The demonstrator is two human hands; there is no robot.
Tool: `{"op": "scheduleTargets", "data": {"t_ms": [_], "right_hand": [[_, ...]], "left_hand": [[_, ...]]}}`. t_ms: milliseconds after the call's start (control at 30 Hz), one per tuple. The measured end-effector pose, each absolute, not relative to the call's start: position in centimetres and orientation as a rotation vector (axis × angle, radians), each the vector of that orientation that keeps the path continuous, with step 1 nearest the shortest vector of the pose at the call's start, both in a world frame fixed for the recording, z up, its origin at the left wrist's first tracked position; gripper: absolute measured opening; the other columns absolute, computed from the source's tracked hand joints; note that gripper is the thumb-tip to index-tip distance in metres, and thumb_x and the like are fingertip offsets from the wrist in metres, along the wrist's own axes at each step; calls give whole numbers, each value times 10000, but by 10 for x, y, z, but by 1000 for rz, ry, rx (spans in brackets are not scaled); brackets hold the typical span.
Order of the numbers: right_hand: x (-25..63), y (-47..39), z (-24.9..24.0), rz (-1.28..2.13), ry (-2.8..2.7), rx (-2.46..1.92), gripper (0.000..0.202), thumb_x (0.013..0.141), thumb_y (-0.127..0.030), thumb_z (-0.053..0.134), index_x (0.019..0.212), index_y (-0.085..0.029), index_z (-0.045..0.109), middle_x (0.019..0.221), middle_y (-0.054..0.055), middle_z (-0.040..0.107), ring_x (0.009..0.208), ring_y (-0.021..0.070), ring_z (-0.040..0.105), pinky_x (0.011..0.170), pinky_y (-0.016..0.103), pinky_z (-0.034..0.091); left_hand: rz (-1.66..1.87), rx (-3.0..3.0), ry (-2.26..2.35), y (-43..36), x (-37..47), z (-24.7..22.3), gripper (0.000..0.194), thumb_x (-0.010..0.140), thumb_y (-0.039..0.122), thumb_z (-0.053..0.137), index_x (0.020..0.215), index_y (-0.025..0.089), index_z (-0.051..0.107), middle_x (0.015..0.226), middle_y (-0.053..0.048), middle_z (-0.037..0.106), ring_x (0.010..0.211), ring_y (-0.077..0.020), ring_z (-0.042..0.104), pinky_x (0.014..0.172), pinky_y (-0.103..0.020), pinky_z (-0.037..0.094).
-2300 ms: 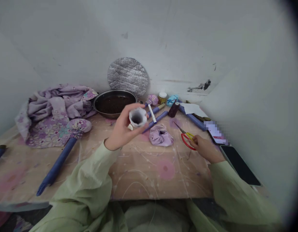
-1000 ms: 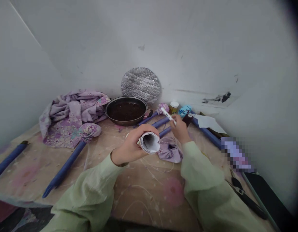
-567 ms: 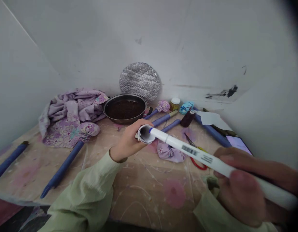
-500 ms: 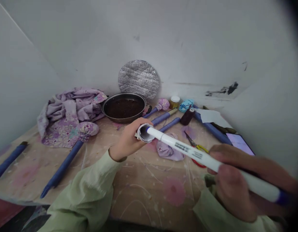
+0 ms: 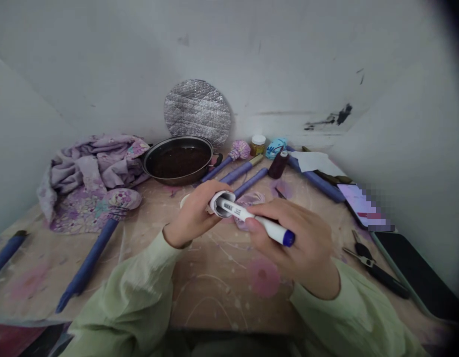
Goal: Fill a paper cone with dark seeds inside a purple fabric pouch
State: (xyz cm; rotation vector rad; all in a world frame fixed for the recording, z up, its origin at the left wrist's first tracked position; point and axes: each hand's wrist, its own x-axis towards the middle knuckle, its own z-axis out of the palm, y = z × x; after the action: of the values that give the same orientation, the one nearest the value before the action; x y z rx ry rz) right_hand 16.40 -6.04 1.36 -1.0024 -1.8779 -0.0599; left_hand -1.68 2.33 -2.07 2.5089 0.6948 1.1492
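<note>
the left hand (image 5: 192, 213) curls its fingers around a white rolled tube (image 5: 218, 210) above the counter (image 5: 214, 270). the right hand (image 5: 298, 238) pinches a white marker (image 5: 272, 229) between its fingers, front end inside the tube's mouth, blue end toward four o'clock. from the tube, a dark pan (image 5: 177, 181) sits at ten o'clock, a thread spool (image 5: 278, 166) at two, a lit phone (image 5: 358, 199) at three.

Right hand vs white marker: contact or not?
Touching. The head view shows it: the right hand pinches the white marker, thumb and finger against its barrel with no gap visible.
</note>
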Motion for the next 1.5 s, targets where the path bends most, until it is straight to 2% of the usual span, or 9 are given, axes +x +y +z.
{"op": "scheduleTargets", "data": {"t_ms": [267, 533, 667, 800, 1000, 1200, 1367, 1500], "right_hand": [[160, -54, 8, -163, -1915, -996, 116, 867, -242, 558, 808, -160, 617, 710, 36, 705, 638, 149, 624, 608, 283, 480], [158, -51, 5, -144, -1967, -963, 122, 885, -234, 519, 826, -172, 606, 728, 25, 706, 676, 146, 643, 662, 280, 497], [159, -51, 5, -68, -2010, -888, 88, 863, -177, 517, 831, -165, 598, 717, 22, 688, 681, 141, 627, 673, 273, 500], [160, -50, 6, 30, -1977, -896, 72, 869, -189, 526, 880, -172, 595, 762, 23, 693, 712, 132, 631, 685, 260, 498], [159, -47, 4, 198, -1972, -930, 89, 879, -217, 544, 918, -164, 605, 833, 40, 709, 763, 132, 648, 716, 256, 504], [159, -45, 2, 226, -2038, -914, 106, 874, -187, 534, 940, -170, 615, 857, 37, 707, 799, 136, 646, 747, 265, 506], [158, -44, 3, 225, -1974, -963, 96, 873, -215, 558, 908, -159, 628, 862, 41, 729, 782, 129, 664, 731, 244, 500], [157, -43, 3, 241, -1934, -1009, 67, 845, -189, 568, 871, -159, 622, 777, 15, 710, 677, 117, 640, 644, 238, 483]], "left_hand": [[1138, 2530, 610, 20, -12, -21, 214, 856, 280, 557, 1046, 187, 524, 983, -79, 642, 910, -184, 607, 777, -312, 484], [1142, 2540, 610, 20, -9, -23, 167, 861, 296, 545, 983, 183, 530, 897, -64, 643, 815, -170, 594, 719, -296, 462], [1171, 2526, 677, 20, -9, -23, 140, 855, 277, 546, 956, 180, 533, 889, -61, 646, 796, -161, 593, 704, -283, 458], [1162, 2601, 737, 18, -11, -21, 115, 836, 247, 547, 921, 171, 528, 847, -45, 641, 760, -147, 596, 665, -251, 452], [1171, 2770, 779, 21, -15, -24, 164, 846, 328, 522, 917, 182, 537, 771, -13, 663, 660, -131, 622, 579, -221, 433], [1177, 2824, 761, 24, -16, -28, 177, 839, 324, 537, 936, 177, 552, 792, -30, 686, 687, -147, 659, 597, -226, 457], [1173, 2833, 748, 23, -15, -29, 193, 848, 344, 537, 928, 170, 566, 787, -40, 688, 691, -144, 662, 602, -219, 462], [1187, 2881, 743, 23, -15, -27, 178, 854, 317, 533, 929, 161, 575, 779, -46, 687, 677, -151, 660, 594, -228, 458]]}}
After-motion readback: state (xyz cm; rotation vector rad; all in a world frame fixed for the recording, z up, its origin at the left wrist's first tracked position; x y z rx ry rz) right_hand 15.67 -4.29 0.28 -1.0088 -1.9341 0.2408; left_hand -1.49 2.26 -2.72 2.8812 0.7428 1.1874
